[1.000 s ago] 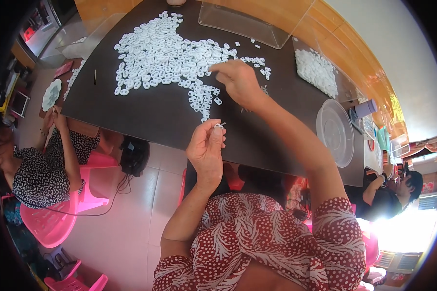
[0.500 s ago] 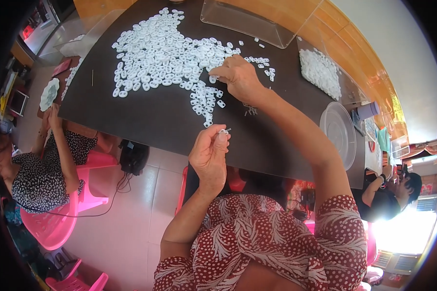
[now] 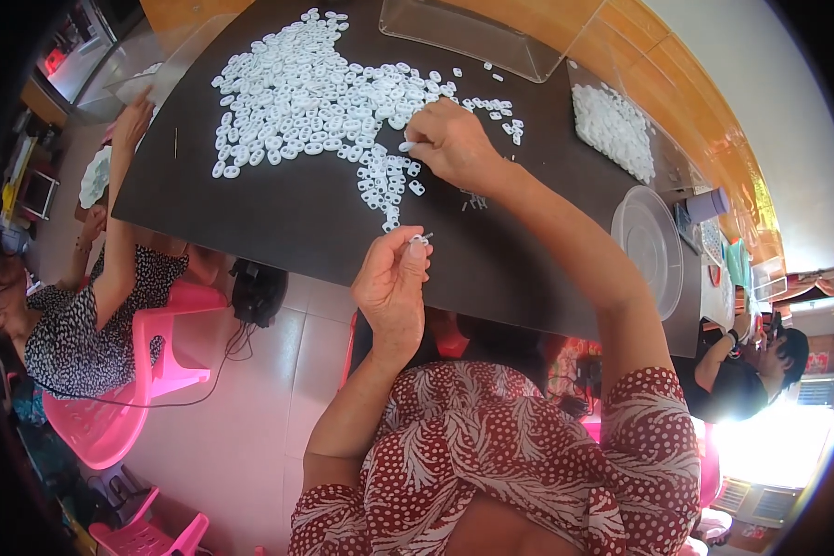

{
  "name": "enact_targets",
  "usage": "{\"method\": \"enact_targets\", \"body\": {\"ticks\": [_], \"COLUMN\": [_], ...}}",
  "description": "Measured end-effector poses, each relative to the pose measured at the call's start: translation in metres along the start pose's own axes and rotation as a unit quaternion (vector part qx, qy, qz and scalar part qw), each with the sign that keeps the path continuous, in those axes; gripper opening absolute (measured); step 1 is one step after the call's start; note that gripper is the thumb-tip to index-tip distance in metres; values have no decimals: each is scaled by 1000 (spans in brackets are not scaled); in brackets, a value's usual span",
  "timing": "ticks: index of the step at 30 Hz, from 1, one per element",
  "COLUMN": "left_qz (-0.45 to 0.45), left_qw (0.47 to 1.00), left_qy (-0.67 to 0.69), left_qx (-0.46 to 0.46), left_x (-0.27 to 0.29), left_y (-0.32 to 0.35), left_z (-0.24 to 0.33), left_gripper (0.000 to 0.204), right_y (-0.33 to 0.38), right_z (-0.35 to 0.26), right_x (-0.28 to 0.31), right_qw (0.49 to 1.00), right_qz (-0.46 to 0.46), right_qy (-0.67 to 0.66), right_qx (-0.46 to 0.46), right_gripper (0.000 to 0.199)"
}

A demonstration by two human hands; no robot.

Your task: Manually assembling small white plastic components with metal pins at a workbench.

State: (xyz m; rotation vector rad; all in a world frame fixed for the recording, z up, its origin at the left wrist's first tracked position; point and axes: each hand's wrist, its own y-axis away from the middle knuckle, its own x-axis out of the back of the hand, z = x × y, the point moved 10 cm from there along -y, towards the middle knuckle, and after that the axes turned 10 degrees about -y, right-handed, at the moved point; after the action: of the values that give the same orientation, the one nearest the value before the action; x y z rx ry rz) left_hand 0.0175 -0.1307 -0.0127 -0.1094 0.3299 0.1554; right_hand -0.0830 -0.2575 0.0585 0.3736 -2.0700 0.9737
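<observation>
My left hand [image 3: 391,295] is closed in a pinch near the table's front edge. Between thumb and fingertips it grips a small white plastic piece [image 3: 419,240], from which a thin grey pin sticks out. Farther up, my right hand [image 3: 454,146] is closed, with a white oval plastic piece [image 3: 407,146] at its fingertips. Just beyond lies a large heap of white two-holed oval pieces [image 3: 296,88]. A strip of smaller white two-holed pieces [image 3: 377,182] trails from the heap toward my left hand. Several thin pins [image 3: 475,199] lie below my right wrist.
Small white pieces [image 3: 502,107] lie scattered right of the heap. A clear tray [image 3: 463,37] stands at the back, near a mound of white pieces [image 3: 612,130]. A round clear lid [image 3: 647,250] lies right. Another person [image 3: 93,324] sits left, a second [image 3: 741,371] right.
My right hand has drawn slightly back from the heap, and a white oval piece now shows in its fingers. My left hand has risen slightly. The person at left has raised one arm.
</observation>
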Motion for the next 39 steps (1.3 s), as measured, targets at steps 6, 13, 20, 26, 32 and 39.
{"method": "enact_targets", "body": {"ticks": [6,13,20,26,32,39], "left_qz": [-1,8,6,1,-3,7], "left_qw": [1000,999,998,999,997,998], "left_qy": [16,47,-10,42,63,46], "left_qx": [8,24,-54,2,34,32], "left_x": [2,1,-8,-4,-7,-2], "left_y": [1,1,6,12,19,26], "left_z": [3,11,32,14,15,19], "left_gripper": [16,13,16,15,13,13], "right_y": [39,76,95,104,113,112], "right_z": [5,-23,-52,-60,-57,-59], "right_x": [21,30,12,9,9,9], "right_qw": [940,873,828,800,815,821], "right_qz": [-5,-2,4,38,109,89], "right_qy": [-226,-362,-454,-484,-448,-463], "right_qx": [-254,-326,-328,-351,-351,-321], "right_gripper": [15,14,16,15,19,17]}}
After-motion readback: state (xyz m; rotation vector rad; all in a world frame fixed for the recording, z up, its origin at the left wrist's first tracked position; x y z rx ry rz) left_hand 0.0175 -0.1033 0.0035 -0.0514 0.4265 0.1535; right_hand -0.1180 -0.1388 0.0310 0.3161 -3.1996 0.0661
